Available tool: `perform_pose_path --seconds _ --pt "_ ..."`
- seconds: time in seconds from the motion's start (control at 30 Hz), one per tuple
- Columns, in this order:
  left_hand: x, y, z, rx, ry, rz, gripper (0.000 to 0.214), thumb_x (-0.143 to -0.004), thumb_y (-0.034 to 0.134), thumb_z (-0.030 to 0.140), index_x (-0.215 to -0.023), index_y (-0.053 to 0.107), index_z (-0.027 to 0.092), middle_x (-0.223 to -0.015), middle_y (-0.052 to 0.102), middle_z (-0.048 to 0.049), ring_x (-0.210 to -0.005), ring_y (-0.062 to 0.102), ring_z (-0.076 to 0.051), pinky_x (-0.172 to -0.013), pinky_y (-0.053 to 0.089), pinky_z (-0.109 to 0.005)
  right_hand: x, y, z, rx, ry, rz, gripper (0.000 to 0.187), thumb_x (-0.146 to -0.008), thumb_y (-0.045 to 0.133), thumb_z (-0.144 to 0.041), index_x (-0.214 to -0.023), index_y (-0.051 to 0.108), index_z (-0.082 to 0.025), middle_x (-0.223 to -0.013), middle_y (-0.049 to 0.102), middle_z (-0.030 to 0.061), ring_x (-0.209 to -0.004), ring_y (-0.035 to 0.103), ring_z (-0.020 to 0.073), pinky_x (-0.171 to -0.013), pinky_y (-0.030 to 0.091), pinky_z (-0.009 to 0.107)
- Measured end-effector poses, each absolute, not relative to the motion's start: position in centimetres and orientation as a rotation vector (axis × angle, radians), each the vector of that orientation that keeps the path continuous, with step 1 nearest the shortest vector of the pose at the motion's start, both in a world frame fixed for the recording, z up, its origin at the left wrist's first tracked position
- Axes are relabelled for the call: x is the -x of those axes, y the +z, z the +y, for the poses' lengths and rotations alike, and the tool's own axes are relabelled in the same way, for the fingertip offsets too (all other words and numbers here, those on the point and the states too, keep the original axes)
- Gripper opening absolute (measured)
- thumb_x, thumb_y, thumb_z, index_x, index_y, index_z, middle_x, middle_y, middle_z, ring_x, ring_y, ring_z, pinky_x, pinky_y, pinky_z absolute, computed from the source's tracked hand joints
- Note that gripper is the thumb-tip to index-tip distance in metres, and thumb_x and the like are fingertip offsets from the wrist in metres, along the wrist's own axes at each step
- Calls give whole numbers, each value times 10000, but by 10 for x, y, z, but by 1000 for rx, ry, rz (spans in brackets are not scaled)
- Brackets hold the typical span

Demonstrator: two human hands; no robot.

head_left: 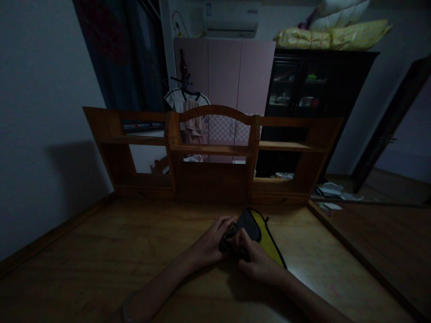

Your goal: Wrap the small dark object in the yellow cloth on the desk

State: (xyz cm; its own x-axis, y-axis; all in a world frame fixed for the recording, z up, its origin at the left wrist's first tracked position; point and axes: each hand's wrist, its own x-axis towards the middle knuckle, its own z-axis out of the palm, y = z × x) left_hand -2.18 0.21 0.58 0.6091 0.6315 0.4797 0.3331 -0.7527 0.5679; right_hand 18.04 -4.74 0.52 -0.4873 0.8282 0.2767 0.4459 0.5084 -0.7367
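A yellow pouch point(272, 244) with black edging and a dark grey panel point(249, 225) lies on the wooden tabletop, just beyond and to the right of my hands. Between my hands is a small dark object point(225, 245); the dim light hides what kind it is. My left hand point(213, 238) curls around its left side, fingers pointing away from me. From the right, my right hand point(256, 261) grips at the same object with bent fingers, close to the pouch's near side. Part of the object and of the pouch is covered by my right hand.
A wooden shelf unit point(212, 149) stands across the back of the wooden tabletop point(134, 251). A wall point(50, 134) borders the left side. A raised wooden edge point(357, 249) runs along the right. Papers point(332, 189) lie beyond it. Cabinets stand farther back.
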Motion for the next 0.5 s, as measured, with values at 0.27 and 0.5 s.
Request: perform_pose_path --seconds 0.27,0.5 --pt "26 2 6 -2496 939 800 894 -697 744 241 -1440 247 241 -1398 389 -95 -1300 388 -256 -1112 344 -420 -181 8 -51 942 662 -2205 510 -711 525 -80 -1197 426 -199 -1187 521 92 -1098 497 239 -958 378 358" --pt "27 1 9 -2542 945 802 857 -674 784 288 -1394 321 237 -1374 428 -95 -1273 423 -264 -1100 362 -422 -176 18 -51 891 660 -2222 473 -679 499 -33 -1120 522 -202 -1120 533 66 -1019 514 208 -906 416 339"
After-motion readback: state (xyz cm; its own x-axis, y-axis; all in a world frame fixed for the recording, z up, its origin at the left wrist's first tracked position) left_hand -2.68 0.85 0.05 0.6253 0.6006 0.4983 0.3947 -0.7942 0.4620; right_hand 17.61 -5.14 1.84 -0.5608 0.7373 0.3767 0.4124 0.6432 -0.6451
